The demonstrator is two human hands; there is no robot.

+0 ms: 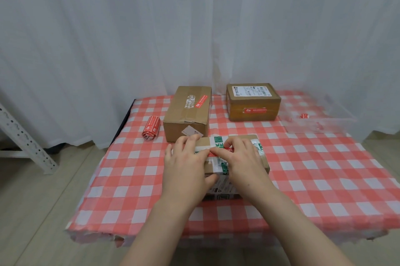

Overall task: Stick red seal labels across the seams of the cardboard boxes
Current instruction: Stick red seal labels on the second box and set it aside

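Observation:
A small cardboard box [246, 139] with green-printed white tape lies at the table's middle, right under both hands. A red seal label [218, 151] lies on its top, mostly hidden by fingers. My left hand [186, 168] rests flat on the box's left half, thumb against its near side. My right hand [242, 159] presses its fingertips on the label. Behind stand two more boxes: a tall one [188, 114] with a red label on top, and a flat one [252, 103] with a red label on its front face.
A roll of red seal labels [151, 128] lies left of the tall box. A clear plastic bag [313, 114] with a red scrap sits at the back right. The checked tablecloth [324, 179] covers the table; a white metal rack [23, 135] stands on the floor at left.

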